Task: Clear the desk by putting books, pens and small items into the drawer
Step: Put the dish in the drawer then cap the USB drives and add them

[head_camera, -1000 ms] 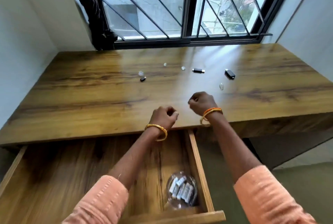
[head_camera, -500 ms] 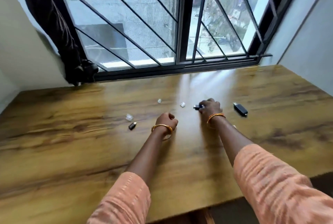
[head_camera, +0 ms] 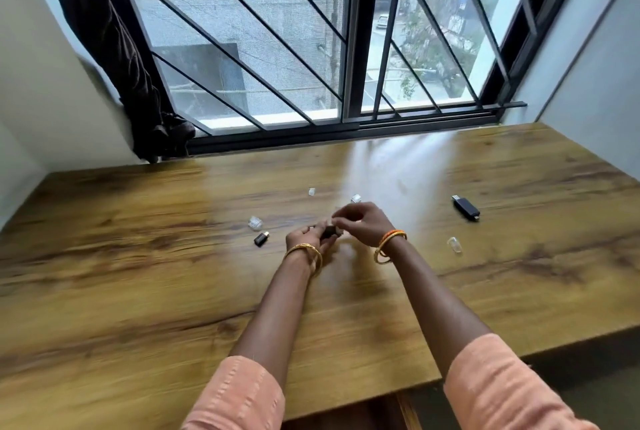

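Small clear plastic caps (head_camera: 255,222) and black USB sticks (head_camera: 466,207) lie scattered on the wooden table (head_camera: 138,274), while the left hand (head_camera: 309,240), earlier an empty fist, now grips the small black stick (head_camera: 329,231) passed from the loosely curled right hand (head_camera: 363,223).

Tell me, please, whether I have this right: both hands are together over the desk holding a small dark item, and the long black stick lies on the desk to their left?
Not quite. In the head view the long black stick lies to the right of the hands, not the left. The rest holds: the left hand and right hand meet over the desk around a small dark item.
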`<state>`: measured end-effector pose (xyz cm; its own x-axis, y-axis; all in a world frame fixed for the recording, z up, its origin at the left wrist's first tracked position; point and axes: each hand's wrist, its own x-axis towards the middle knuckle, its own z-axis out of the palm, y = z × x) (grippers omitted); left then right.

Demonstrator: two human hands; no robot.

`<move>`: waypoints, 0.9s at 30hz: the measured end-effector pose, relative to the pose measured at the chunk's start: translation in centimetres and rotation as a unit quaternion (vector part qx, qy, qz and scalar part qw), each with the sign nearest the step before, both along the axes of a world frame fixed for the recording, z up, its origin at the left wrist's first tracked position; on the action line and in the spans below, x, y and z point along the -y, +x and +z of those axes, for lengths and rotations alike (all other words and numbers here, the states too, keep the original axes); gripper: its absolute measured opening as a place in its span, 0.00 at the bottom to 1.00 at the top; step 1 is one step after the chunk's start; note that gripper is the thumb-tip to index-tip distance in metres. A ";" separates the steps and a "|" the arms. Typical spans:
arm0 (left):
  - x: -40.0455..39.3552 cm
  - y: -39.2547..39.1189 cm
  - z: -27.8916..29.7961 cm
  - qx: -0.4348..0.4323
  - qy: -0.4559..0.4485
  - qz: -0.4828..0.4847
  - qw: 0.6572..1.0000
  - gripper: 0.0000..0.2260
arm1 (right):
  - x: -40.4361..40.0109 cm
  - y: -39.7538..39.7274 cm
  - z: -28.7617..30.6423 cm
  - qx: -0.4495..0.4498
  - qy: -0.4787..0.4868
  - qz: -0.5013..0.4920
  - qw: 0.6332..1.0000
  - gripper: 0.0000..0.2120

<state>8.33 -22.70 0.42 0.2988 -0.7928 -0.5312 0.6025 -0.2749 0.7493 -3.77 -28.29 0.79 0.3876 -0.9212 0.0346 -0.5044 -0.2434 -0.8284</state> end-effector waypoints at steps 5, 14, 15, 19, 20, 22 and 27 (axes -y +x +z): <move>0.0 2.1 -0.4 -0.030 0.008 0.053 0.998 0.08 | 4.2 0.7 -1.6 -0.132 -0.096 -0.109 0.981 0.15; -1.5 3.8 0.7 -0.083 -0.044 0.059 0.994 0.04 | 5.0 1.7 -2.0 -0.261 -0.146 -0.120 0.947 0.14; -1.8 3.8 0.9 -0.088 -0.050 0.060 0.993 0.04 | 4.8 1.7 -1.8 -0.265 -0.139 -0.117 0.947 0.14; -3.7 3.9 2.3 -0.119 -0.079 0.036 0.989 0.01 | 2.0 1.2 0.0 -0.087 -0.056 -0.224 0.969 0.09; -4.6 3.8 2.7 -0.128 -0.087 0.023 0.988 0.02 | 0.6 0.9 0.9 -0.007 -0.021 -0.249 0.968 0.07; -6.5 3.7 3.6 -0.147 -0.101 0.005 0.984 0.03 | -3.0 0.2 3.0 0.253 0.131 -0.230 0.931 0.05; -12.7 1.7 6.0 -0.148 -0.121 0.009 0.981 0.04 | -12.7 -2.0 6.5 0.529 0.366 -0.045 0.765 0.14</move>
